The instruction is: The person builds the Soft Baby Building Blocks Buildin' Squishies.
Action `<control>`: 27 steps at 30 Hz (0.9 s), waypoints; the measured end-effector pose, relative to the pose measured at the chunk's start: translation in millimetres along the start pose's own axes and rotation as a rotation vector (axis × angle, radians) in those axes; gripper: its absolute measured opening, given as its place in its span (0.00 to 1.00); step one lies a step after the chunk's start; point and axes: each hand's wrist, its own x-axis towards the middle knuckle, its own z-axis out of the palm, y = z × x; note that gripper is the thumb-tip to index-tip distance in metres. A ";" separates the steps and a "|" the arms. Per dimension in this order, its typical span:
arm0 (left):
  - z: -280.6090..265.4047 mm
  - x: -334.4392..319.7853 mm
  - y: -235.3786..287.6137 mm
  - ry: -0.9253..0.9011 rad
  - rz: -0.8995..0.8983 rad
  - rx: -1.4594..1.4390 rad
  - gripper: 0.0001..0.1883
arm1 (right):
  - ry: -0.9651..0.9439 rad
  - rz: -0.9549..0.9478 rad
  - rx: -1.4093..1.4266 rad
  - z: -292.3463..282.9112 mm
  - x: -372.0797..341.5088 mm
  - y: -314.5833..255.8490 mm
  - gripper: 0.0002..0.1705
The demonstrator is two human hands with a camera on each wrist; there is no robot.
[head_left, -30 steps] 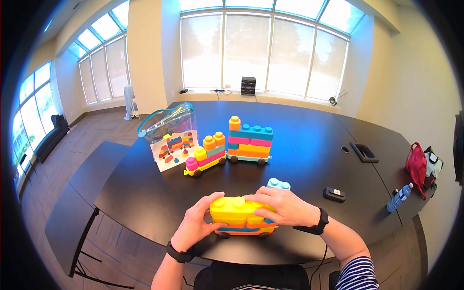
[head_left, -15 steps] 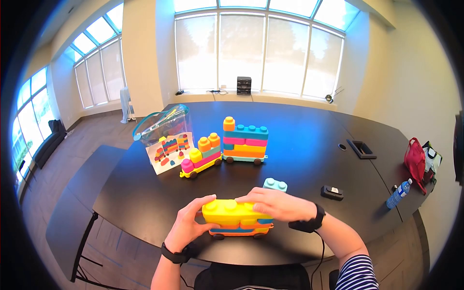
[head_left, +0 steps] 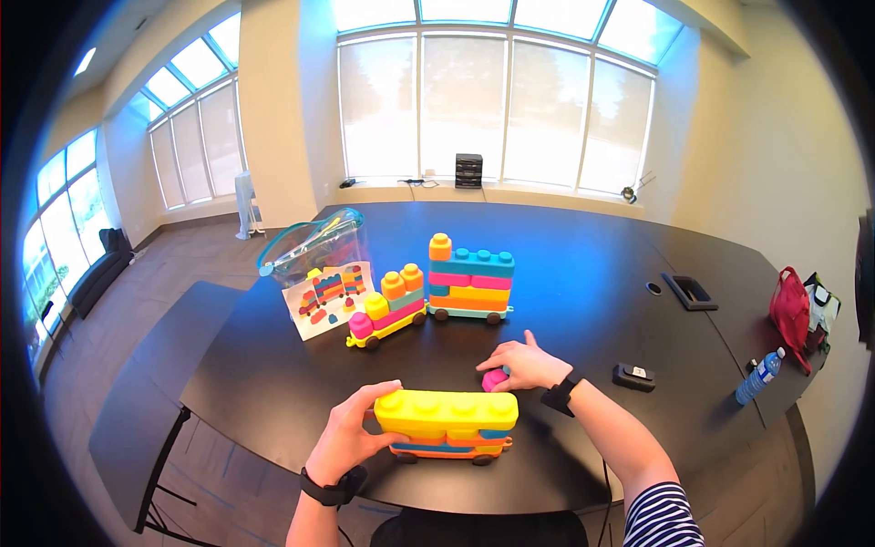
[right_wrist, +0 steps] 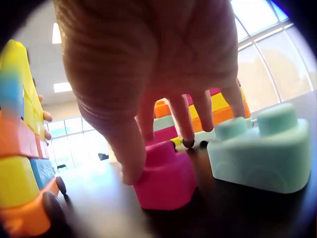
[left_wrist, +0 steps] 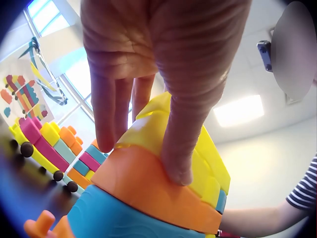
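Note:
My left hand [head_left: 346, 433] holds the left end of a toy block train car [head_left: 446, 451], its thumb pressed on the near side and fingers on the far side. The car has black wheels, orange and blue blocks and a long yellow block [head_left: 447, 410] across the top. Farther right and back, my right hand [head_left: 533, 366] is at a small pink block [right_wrist: 166, 181]. The thumb lies against one side of this block and the index fingertip reaches its back edge. A pale teal two-stud block [right_wrist: 260, 151] sits beside it, mostly hidden by the hand in the head view.
Behind stand a low block engine [head_left: 387, 308] and a taller block car [head_left: 471, 283]. A clear bag [head_left: 319, 251] with a picture card [head_left: 330, 299] is at back left. A black case [head_left: 633, 376], water bottle [head_left: 759, 376] and red bag [head_left: 791, 310] are on the right.
My right hand has left the yellow block on top of the car and moved forward to the pink block. My left hand has stayed on the car's left end.

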 end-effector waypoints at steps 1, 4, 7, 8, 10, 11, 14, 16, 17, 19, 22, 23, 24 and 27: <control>0.3 0.2 0.2 -0.002 0.005 -0.005 0.42 | 0.002 0.021 0.031 -0.7 -1.0 0.2 0.33; 2.8 0.9 0.3 -0.008 -0.002 -0.026 0.42 | 0.074 0.018 0.160 15.7 -2.1 24.5 0.30; 6.0 0.7 1.0 0.000 0.003 -0.020 0.42 | 0.118 0.135 0.121 12.9 -16.2 29.4 0.28; 6.7 0.9 2.9 0.006 0.010 -0.013 0.41 | 0.146 0.150 0.102 16.7 -19.4 36.9 0.28; 9.8 1.5 7.7 0.017 0.026 0.001 0.41 | 0.169 0.233 0.103 17.7 -29.5 47.7 0.29; 12.3 1.3 7.1 0.023 0.022 0.009 0.42 | 0.180 0.276 0.103 17.9 -34.2 52.1 0.30; 21.3 1.2 5.6 0.031 0.022 0.019 0.44 | 0.268 0.266 0.105 30.0 -46.6 64.7 0.35; 25.7 1.6 8.0 0.030 0.030 0.012 0.45 | 0.324 0.306 0.085 35.7 -54.3 66.2 0.40; 26.8 1.9 8.7 0.033 0.039 0.018 0.45 | 0.336 0.369 0.065 36.2 -58.8 64.2 0.43; 28.8 2.2 10.7 0.036 0.054 0.029 0.45 | 0.317 0.450 0.059 39.9 -63.7 68.0 0.47; 29.2 2.4 10.0 0.035 0.051 0.021 0.46 | 0.361 0.516 0.087 43.8 -70.4 80.0 0.47; 29.2 2.4 9.2 0.029 0.050 0.016 0.46 | 0.469 0.540 0.085 32.9 -74.0 72.5 0.46; 29.1 2.1 8.0 0.026 0.049 0.013 0.46 | 0.578 0.560 0.081 20.4 -76.7 65.3 0.45; 28.4 2.7 10.3 0.023 0.057 0.013 0.44 | 0.917 0.274 0.466 -44.3 -93.1 7.8 0.39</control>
